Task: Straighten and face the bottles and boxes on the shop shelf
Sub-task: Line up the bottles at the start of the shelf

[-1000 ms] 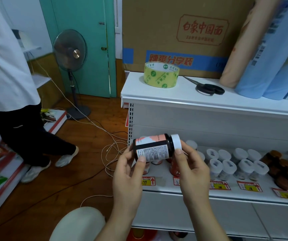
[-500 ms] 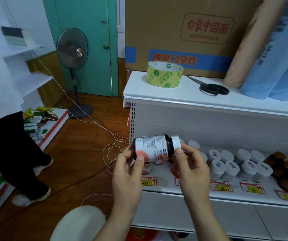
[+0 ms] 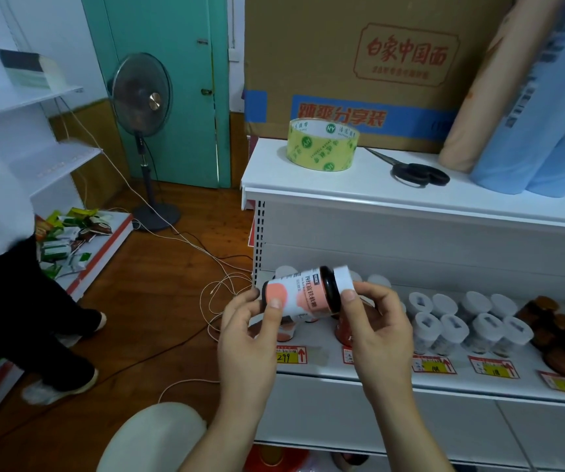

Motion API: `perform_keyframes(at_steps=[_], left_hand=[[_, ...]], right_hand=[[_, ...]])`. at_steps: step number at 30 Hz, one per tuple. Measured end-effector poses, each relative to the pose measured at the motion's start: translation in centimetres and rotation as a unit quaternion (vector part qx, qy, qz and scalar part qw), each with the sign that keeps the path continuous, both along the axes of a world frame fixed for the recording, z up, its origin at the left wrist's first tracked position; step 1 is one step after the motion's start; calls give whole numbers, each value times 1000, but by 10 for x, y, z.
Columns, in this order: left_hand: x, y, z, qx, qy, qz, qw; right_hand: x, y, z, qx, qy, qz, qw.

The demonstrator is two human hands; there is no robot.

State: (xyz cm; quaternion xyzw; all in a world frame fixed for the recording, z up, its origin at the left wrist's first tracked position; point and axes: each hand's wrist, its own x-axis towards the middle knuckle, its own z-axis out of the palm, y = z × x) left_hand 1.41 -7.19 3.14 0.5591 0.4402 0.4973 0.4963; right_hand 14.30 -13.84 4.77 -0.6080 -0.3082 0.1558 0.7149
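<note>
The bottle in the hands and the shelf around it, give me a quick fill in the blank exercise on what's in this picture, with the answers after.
1. The bottle is held lying on its ____, cap toward the right hand.
2. Its cap is ____ in colour.
3. On the top shelf, the scissors lie to the right of the roll of ____.
4. The left hand pinches the ____ end of the bottle.

Missing words: side; white; tape; bottom

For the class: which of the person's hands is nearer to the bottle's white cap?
The right hand: its fingertips pinch the bottle right at the white cap. The left hand holds the opposite, bottom end.
</note>
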Motion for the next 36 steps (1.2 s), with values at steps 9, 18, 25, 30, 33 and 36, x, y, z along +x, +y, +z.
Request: perform_keyframes(at_steps=[9, 18, 25, 30, 33, 36], left_hand=[[4, 8, -8, -81, -7, -54, 995], [13, 10, -10, -148, 31, -105, 983], [16, 8, -7, -167, 17, -131, 977], [16, 7, -4, -176, -43, -134, 974], [16, 5, 0, -186, -126, -136, 965], [15, 1, 4, -136, -134, -134, 972]], right_hand=[[-4, 2, -2, 34, -15, -8, 999], [-7, -4, 3, 19, -274, -50, 960], [-2, -6, 3, 25, -331, -54, 942], [4, -5, 1, 40, -315, -65, 946], [6, -6, 1, 23, -267, -73, 961], [11, -7, -4, -11, -212, -72, 974]])
